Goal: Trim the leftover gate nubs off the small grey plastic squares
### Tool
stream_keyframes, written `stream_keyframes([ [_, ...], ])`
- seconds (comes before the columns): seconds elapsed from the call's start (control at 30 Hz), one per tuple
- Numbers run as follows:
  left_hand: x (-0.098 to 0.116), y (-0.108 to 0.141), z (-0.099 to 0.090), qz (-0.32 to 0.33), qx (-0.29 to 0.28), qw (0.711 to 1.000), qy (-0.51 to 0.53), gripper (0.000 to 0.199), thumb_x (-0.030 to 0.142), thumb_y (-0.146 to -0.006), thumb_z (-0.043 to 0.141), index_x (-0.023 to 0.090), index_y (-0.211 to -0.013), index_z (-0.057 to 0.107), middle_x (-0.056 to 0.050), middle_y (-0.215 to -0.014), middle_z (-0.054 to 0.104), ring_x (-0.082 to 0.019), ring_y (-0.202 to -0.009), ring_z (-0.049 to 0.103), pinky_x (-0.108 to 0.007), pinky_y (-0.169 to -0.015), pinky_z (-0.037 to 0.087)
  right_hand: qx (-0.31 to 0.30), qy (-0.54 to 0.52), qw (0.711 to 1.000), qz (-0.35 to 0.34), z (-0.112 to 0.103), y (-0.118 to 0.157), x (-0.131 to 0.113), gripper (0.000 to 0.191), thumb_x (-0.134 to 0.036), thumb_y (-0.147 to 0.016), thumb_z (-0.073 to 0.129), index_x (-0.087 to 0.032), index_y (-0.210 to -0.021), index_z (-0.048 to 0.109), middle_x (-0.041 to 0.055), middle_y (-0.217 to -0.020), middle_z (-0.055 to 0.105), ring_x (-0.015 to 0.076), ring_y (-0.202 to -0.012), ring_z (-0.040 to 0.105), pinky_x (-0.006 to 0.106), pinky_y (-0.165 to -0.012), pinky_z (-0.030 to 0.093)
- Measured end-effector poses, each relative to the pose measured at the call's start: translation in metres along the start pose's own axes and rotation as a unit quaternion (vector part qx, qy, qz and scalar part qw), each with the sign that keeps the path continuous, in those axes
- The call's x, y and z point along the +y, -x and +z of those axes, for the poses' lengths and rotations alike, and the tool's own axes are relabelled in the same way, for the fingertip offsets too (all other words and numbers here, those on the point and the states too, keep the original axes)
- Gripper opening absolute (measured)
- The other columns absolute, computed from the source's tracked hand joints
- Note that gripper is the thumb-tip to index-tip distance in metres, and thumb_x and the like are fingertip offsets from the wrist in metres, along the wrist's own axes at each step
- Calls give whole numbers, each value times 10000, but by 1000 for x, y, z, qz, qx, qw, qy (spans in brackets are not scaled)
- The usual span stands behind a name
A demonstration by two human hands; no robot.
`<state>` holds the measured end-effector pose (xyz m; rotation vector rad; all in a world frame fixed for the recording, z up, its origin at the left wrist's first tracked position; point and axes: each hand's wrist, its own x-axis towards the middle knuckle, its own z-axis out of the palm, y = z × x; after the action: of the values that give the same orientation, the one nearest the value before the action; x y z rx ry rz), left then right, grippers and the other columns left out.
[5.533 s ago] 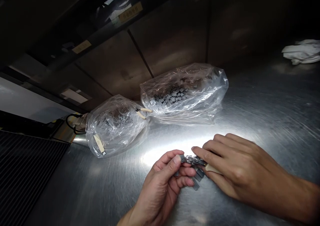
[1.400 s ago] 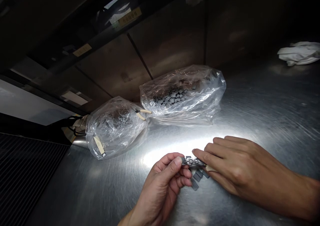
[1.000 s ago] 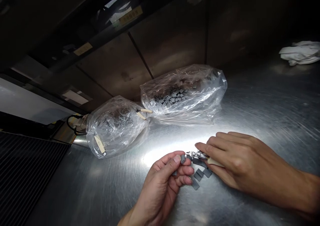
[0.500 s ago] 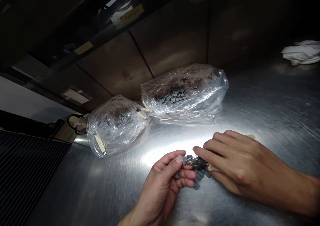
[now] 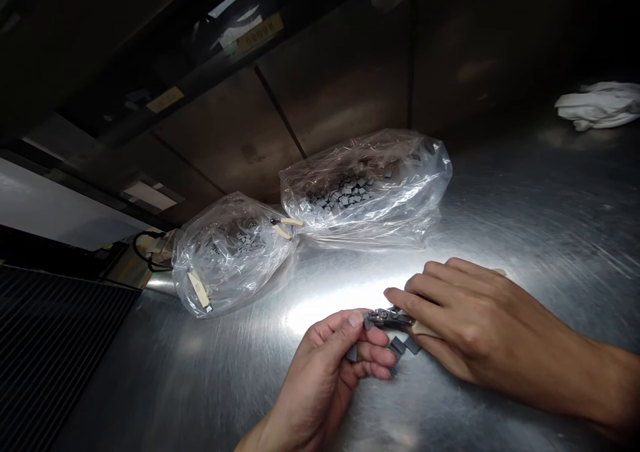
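My left hand (image 5: 335, 359) pinches a small grey piece (image 5: 369, 321) between thumb and index finger; another grey piece shows in its palm. Closed round the cream handles of a pair of pliers (image 5: 390, 317) is my right hand (image 5: 470, 319). The metal jaws point left and meet the pinched piece. Just below the pliers, between the two hands, lie a few loose grey pieces (image 5: 412, 345), partly hidden by fingers.
Behind the hands, a clear plastic bag (image 5: 430, 199) holds many grey pieces, and a second bag (image 5: 230, 272) stands left of it. Cream-handled tools (image 5: 200, 291) lie at the left bag. A white cloth (image 5: 597, 105) rests at the far right of the metal table (image 5: 200, 385).
The pliers' jaws now show more plainly at the left fingertips. Fewer grey pieces are visible beneath the pliers. The view has shifted slightly.
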<state>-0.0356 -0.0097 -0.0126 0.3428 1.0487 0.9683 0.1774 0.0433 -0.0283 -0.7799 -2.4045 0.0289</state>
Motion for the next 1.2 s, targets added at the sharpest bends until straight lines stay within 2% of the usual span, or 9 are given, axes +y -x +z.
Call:
stream_keyframes([
  [0.3, 0, 0, 0, 1, -24, 1000, -10, 257, 333, -859, 835, 93, -799, 766, -83, -764, 776, -129, -626, 713, -218, -619, 572, 4, 7, 1000, 2, 0, -1, -2, 223, -145, -949, 569, -142, -1112, 720, 55, -874, 690, 233, -762, 614, 391, -694, 394],
  [0.5, 0, -1, 0, 1, -31, 1000, -6, 257, 312, -874, 818, 67, -949, 792, -77, -783, 766, -129, -633, 712, -222, -624, 575, 16, 29, 999, 11, 1, 4, 0, 240, -148, -956, 555, -129, -1134, 716, 83, -919, 726, 251, -802, 659, 403, -728, 447],
  [0.6, 2, -1, -1, -2, -29, 1000, 0, 240, 296, -865, 822, 71, -937, 784, -77, -787, 763, -131, -636, 711, -223, -628, 578, 12, 19, 999, 33, 1, 4, 5, 265, -171, -965, 544, -138, -1161, 719, 96, -960, 744, 265, -829, 680, 405, -721, 469],
  [0.7, 3, 0, -1, -7, -20, 1000, 3, 209, 273, -857, 820, 78, -908, 764, -83, -797, 763, -134, -643, 713, -219, -630, 576, -64, -89, 986, 123, -5, 0, 13, 247, -228, -965, 560, -223, -1131, 744, 42, -950, 758, 222, -784, 683, 358, -681, 484],
  [0.77, 4, 1, -1, -8, -13, 1000, 0, 164, 246, -866, 800, 93, -870, 739, -86, -809, 762, -137, -651, 714, -218, -631, 573, -156, -189, 950, 194, -12, -5, 20, 208, -236, -955, 571, -279, -1021, 764, -17, -873, 754, 174, -713, 667, 307, -636, 480],
  [0.83, 4, 1, -1, -8, -9, 1000, -4, 121, 203, -873, 772, 115, -824, 705, -82, -816, 759, -136, -655, 711, -218, -636, 570, -224, -257, 911, 231, -21, -11, 26, 208, -194, -926, 589, -295, -955, 769, -47, -849, 757, 149, -695, 665, 268, -610, 473],
  [0.9, 4, 1, -1, -6, -6, 1000, -8, 103, 161, -879, 740, 127, -801, 681, -76, -818, 751, -132, -657, 703, -215, -632, 562, -245, -286, 897, 230, -29, -14, 29, 257, -117, -876, 609, -297, -961, 770, -56, -913, 771, 142, -751, 687, 242, -639, 482],
  [1.0, 5, 0, 0, 2, 0, 1000, -9, 71, 124, -884, 692, 126, -813, 685, -72, -815, 738, -128, -647, 689, -206, -605, 547, -262, -283, 901, 198, -38, -18, 28, 346, -32, -816, 629, -306, -979, 763, -60, -995, 765, 145, -853, 697, 232, -718, 495],
  [1.2, 6, -1, 1, -9, 18, 1000, 20, 128, 95, -851, 601, 126, -798, 713, -62, -772, 696, -125, -572, 638, -215, -525, 529, -290, -259, 903, 180, -40, -21, 22, 286, -46, -852, 636, -280, -968, 751, -27, -919, 737, 162, -832, 659, 259, -715, 470],
])
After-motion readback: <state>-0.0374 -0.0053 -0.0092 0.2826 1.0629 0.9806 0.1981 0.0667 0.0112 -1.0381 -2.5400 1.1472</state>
